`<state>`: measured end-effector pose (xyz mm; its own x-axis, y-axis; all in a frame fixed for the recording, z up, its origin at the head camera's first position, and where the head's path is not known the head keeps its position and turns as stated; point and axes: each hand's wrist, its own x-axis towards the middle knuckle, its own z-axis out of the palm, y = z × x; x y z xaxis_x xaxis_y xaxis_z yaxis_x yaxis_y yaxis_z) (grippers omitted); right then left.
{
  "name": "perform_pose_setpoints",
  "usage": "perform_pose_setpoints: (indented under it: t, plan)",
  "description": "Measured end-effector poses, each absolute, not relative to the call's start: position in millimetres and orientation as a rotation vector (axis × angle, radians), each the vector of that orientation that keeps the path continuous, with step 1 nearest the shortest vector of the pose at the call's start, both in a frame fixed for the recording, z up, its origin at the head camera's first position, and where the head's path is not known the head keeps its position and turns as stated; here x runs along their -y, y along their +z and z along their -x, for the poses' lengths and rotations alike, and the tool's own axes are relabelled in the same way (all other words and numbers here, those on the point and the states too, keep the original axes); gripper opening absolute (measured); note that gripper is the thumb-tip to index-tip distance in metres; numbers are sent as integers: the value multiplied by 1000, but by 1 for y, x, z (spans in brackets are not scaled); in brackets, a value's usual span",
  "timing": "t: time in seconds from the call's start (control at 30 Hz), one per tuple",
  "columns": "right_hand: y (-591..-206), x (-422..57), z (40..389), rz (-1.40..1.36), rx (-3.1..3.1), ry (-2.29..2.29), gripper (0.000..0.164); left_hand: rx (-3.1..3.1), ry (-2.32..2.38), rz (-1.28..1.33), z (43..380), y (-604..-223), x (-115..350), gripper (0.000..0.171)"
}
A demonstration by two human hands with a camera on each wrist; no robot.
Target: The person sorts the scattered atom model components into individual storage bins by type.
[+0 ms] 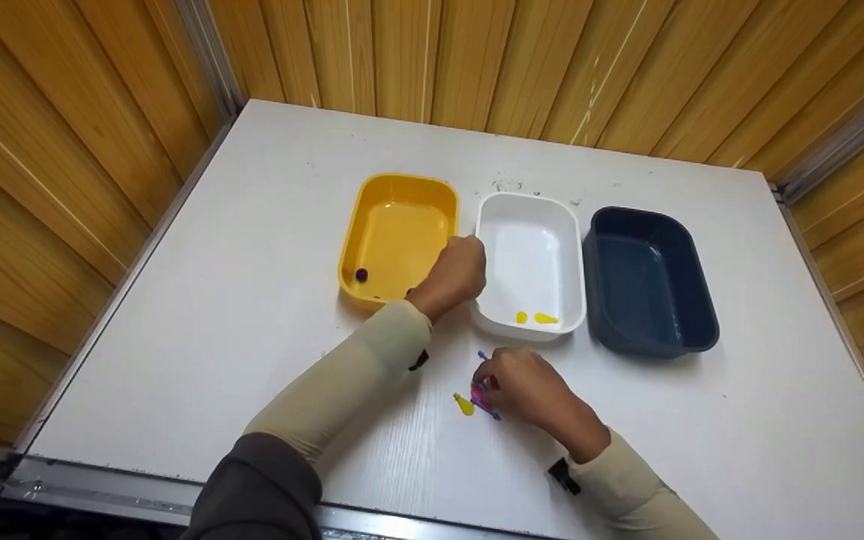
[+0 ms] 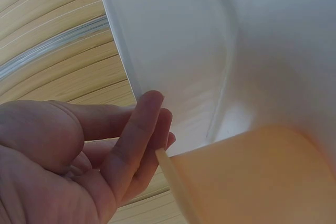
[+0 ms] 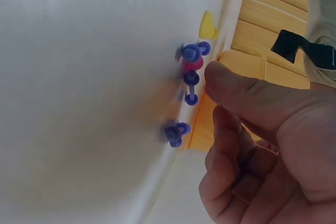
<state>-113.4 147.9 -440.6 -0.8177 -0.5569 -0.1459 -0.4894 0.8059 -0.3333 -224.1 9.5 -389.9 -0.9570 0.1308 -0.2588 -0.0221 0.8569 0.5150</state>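
Note:
My left hand [image 1: 460, 268] is over the side where the yellow tray [image 1: 348, 240] and the white tray [image 1: 580, 262] meet. In the left wrist view its fingers are loosely bent beside the yellow rim, with nothing visible between them. My right hand [image 1: 526, 384] is low over several small pieces on the table. Its thumb and bent fingers stand apart in the right wrist view, the thumb tip close to a pink piece [image 3: 193, 64] and blue-purple knobbed pieces [image 3: 192, 78]. Beside them lies a yellow drop-shaped piece [image 1: 464, 405].
The yellow tray holds a dark purple ball [image 1: 361, 275] and another dark piece partly behind my left wrist. Two small yellow pieces [image 1: 545, 319] lie in the white tray. A dark blue tray [image 1: 704, 319] stands to its right. Wood-panelled walls [image 1: 477, 67] enclose the white table [image 1: 237, 315].

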Motion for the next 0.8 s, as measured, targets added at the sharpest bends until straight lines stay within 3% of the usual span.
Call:
perform_pose_setpoints:
  t: [0.8]
  plan:
    - [-447, -143, 112, 939, -2773, -381, 10, -2726, 772, -72, 224, -390, -10, 26]
